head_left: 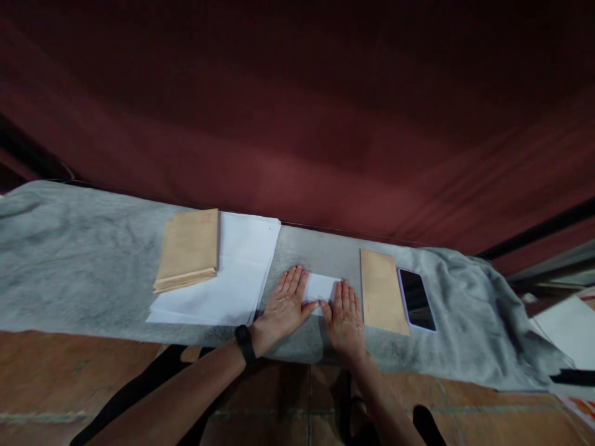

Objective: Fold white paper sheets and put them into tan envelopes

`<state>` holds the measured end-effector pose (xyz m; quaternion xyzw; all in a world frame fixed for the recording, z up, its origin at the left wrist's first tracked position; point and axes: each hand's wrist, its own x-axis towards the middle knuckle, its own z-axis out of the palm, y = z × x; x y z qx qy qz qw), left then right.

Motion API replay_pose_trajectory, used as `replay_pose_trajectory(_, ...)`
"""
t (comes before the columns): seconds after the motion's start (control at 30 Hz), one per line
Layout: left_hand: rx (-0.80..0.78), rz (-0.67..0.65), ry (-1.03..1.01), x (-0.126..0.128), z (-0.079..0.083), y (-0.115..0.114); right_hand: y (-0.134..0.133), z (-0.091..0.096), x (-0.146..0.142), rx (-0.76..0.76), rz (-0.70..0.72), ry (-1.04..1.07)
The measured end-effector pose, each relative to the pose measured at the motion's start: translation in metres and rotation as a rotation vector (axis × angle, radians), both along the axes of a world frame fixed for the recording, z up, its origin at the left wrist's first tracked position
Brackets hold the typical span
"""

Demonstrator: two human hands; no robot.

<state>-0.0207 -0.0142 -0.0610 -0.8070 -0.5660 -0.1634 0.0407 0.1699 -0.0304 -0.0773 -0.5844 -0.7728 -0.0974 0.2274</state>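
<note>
Both my hands lie flat, fingers stretched out, on a small folded white sheet (320, 286) on a grey cloth-covered surface (83, 266). My left hand (286, 301), with a black band on its wrist, presses the sheet's left part. My right hand (344, 311) presses its right edge. Most of the sheet is hidden under them.
A stack of brown envelopes (188, 249) lies on a pile of white paper (232, 272) to the left. A single brown envelope (382, 290) and a dark phone (416, 299) lie to the right. Dark red fabric (325, 124) rises behind. Brown floor tiles show below.
</note>
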Motion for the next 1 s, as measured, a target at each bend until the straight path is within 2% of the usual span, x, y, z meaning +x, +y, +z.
replay_pose_trajectory(0.57, -0.04, -0.004, 0.042, -0.003, 0.01, -0.002, -0.001, -0.002, 0.008, -0.066, -0.008, -0.052)
replay_pose_trajectory(0.8, -0.034, -0.001, 0.034, -0.008, 0.01, -0.001, -0.002, -0.003, 0.008, -0.066, -0.004, 0.014)
replay_pose_trajectory(0.9, -0.022, -0.007, 0.012, -0.003, 0.014, -0.002, -0.001, 0.006, 0.005, -0.068, 0.009, 0.108)
replay_pose_trajectory(1.0, -0.004, -0.115, 0.017, 0.01, 0.014, -0.008, -0.002, 0.023, -0.004, -0.146, 0.123, 0.235)
